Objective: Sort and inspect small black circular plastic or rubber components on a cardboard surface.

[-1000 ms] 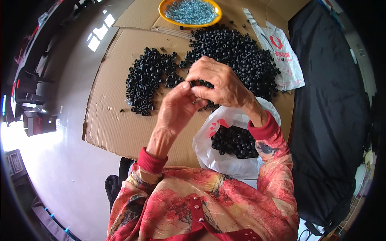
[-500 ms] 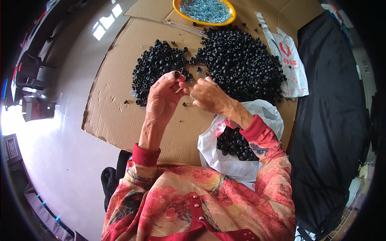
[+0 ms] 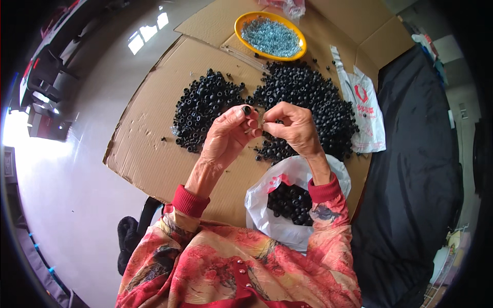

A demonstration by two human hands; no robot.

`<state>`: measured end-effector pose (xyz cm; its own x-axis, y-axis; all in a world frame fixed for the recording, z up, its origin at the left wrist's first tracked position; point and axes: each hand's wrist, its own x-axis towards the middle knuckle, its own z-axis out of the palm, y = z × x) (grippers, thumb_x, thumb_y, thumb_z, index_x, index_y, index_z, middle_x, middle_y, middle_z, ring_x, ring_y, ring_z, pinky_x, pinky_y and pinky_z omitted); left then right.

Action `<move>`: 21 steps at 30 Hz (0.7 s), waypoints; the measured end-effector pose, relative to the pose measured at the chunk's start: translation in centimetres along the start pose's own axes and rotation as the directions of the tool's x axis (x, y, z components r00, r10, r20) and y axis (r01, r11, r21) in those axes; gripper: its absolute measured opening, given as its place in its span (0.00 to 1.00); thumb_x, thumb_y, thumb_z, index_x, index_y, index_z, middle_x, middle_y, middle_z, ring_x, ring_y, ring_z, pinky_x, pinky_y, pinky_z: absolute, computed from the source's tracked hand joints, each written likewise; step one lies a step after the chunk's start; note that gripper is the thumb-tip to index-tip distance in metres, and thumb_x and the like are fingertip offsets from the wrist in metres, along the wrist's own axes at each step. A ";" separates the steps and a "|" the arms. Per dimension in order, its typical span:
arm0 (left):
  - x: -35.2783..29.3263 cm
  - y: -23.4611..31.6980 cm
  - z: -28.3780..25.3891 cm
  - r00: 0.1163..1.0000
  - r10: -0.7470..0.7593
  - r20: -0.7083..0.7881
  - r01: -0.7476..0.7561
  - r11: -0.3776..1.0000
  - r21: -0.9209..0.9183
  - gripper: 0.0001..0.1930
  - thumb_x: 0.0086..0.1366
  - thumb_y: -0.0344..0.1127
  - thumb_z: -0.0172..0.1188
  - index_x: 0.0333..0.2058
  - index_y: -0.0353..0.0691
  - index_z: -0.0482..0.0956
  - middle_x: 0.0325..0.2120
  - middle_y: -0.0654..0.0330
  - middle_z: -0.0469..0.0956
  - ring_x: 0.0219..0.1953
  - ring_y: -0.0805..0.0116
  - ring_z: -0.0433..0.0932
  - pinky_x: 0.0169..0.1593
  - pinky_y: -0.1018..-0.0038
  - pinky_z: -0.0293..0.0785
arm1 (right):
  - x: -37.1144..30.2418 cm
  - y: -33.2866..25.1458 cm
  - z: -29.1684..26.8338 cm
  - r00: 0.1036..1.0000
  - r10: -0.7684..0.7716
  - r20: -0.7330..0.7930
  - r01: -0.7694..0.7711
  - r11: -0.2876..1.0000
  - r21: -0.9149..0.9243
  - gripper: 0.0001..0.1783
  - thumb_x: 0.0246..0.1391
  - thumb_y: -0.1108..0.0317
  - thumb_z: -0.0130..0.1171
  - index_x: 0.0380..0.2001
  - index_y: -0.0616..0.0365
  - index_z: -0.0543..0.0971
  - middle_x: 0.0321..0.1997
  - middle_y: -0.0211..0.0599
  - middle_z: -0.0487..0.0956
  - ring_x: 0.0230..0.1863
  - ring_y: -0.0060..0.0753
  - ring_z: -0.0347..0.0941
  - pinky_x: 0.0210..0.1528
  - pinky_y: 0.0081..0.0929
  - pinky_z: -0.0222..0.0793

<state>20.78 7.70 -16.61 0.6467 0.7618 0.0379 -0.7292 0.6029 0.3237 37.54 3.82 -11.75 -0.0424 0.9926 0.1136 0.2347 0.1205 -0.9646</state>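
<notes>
My left hand (image 3: 228, 134) is raised over the cardboard with its fingers curled. A small black hollow bead-like piece (image 3: 247, 110) is held between its thumb and forefinger. Close beside those fingers, my right hand (image 3: 295, 126) is closed in a pinch; a tiny thing seems to be at its fingertips, too small to name. Behind the left hand lies a smaller pile of black hollow pieces (image 3: 200, 105). A larger pile of similar black pieces (image 3: 303, 84) spreads behind the right hand. Under my right wrist, a white plastic bag (image 3: 259, 200) stands with its mouth spread, holding more black pieces (image 3: 290, 204).
At the far side, a yellow bowl (image 3: 239, 32) holds many small clear bluish pieces (image 3: 272, 37). A flattened white bag with red print (image 3: 368, 115) lies right of the large pile. Cardboard (image 3: 138, 138) lies under everything, with black cloth (image 3: 411, 169) along its right side.
The view has shifted, showing more of the yellow bowl. My right hand has turned so its thumb and forefinger pinch now shows, near the left fingertips. The left hand still holds the black piece.
</notes>
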 end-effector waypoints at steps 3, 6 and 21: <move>0.8 -0.6 1.2 1.000 -0.003 0.015 0.002 1.000 0.031 0.09 0.61 0.35 0.56 0.38 0.37 0.75 0.33 0.61 0.76 0.32 0.74 0.74 0.40 0.71 0.72 | 0.3 -2.6 -1.1 0.993 -0.098 -0.061 0.097 0.995 -0.019 0.04 0.42 0.78 0.62 0.24 0.59 0.77 0.23 0.24 0.75 0.27 0.12 0.67 0.30 0.15 0.64; 0.9 -0.6 1.9 1.000 0.015 -0.008 -0.015 0.997 0.074 0.09 0.61 0.35 0.55 0.37 0.36 0.75 0.33 0.61 0.76 0.32 0.74 0.74 0.40 0.71 0.72 | 0.9 -4.3 -1.2 0.991 -0.116 -0.060 0.111 0.991 -0.080 0.04 0.42 0.78 0.62 0.24 0.60 0.77 0.23 0.25 0.76 0.26 0.13 0.68 0.30 0.16 0.65; 0.9 -0.7 2.0 0.997 0.075 0.004 -0.072 0.939 0.335 0.09 0.59 0.32 0.59 0.37 0.34 0.76 0.29 0.63 0.76 0.30 0.75 0.73 0.39 0.77 0.71 | 1.3 -5.6 -1.2 0.967 -0.246 0.068 0.254 0.902 -0.348 0.03 0.41 0.79 0.61 0.23 0.62 0.77 0.22 0.32 0.77 0.25 0.22 0.74 0.29 0.20 0.71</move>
<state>22.28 7.46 -14.91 0.5912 0.8038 0.0662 -0.6567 0.4321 0.6181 37.29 4.47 -5.92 -0.1643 0.9291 0.3312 0.5391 0.3658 -0.7587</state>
